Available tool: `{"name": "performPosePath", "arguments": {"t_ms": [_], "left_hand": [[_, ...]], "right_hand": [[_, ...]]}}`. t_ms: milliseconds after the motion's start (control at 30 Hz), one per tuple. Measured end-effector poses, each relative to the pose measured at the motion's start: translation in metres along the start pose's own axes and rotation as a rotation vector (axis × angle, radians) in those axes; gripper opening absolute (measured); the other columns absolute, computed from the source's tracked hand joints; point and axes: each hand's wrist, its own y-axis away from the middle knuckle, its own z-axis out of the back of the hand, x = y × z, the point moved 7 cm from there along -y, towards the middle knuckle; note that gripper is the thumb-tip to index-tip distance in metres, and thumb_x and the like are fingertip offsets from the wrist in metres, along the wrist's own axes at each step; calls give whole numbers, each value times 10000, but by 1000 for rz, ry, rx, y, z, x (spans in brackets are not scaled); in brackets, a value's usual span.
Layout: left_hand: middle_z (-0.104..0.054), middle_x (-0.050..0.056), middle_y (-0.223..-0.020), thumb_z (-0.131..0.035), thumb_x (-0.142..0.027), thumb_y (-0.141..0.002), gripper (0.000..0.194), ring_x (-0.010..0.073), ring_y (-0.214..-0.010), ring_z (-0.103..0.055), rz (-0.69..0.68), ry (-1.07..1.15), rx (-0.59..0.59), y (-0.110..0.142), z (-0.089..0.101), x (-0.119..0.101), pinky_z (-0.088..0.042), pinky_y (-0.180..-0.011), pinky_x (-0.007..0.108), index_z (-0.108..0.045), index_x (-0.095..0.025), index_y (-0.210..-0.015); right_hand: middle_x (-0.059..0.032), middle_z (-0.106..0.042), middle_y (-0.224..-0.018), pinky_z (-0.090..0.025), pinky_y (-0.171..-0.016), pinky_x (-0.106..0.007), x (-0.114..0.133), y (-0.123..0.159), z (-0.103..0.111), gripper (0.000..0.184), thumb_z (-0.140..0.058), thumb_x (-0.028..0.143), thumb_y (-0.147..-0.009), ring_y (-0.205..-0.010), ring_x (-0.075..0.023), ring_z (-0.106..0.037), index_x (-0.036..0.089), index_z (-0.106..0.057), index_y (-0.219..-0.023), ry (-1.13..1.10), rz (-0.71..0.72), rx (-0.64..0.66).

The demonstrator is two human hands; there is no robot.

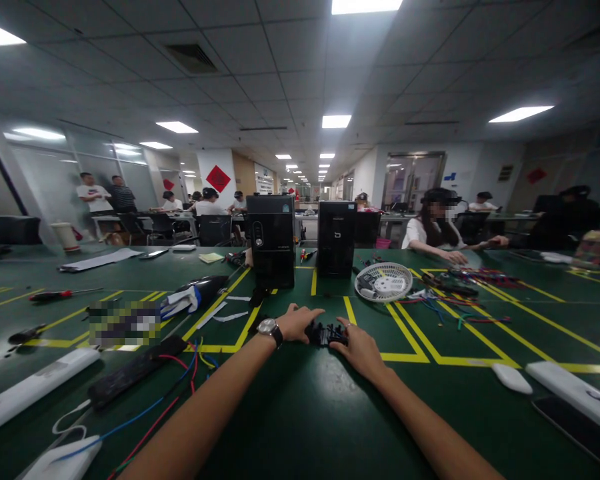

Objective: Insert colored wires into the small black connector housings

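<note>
My left hand (299, 324) and my right hand (359, 347) meet at the middle of the green table, one at each end of a small dark bundle of black strips or leads (324, 335). The fingers of both hands are bent and closed on its ends. What the bundle is exactly is too dark to tell. A watch (269, 328) is on my left wrist. Just beyond my hands, two black computer towers (271, 260) (336, 243) stand upright. Right of them lies a round white fan grille (384, 283).
Left lie red and blue wires (180, 377), a black bar (125, 373), a white power strip (40, 387) and a screwdriver (60, 295). To the right are loose wires (443, 310), a white mouse (511, 378) and a phone (575, 423). A person (433, 230) sits across the table.
</note>
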Motion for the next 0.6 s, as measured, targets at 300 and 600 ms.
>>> {"name": "performPosePath", "arguments": {"t_ms": [300, 600], "left_hand": [[-528, 85, -1243, -700, -427, -684, 880, 320, -1185, -420, 26, 53, 3, 2, 4, 4, -279, -970, 482, -232, -329, -1423], [-484, 123, -1287, -444, -496, -856, 568, 290, -1185, -438, 259, 62, -231, 51, 39, 73, -330, -970, 413, -373, -248, -1362]], "right_hand": [[-91, -618, -1167, -413, -864, -299, 1, -2, -1, 627, -646, 403, -768, -1058, -236, -583, 219, -439, -1331, -42, -6, 6], [-89, -603, -1177, -408, -875, -295, 2, -1, -2, 552, -614, 399, -799, -1050, -226, -575, 210, -473, -1298, -30, 31, 28]]}}
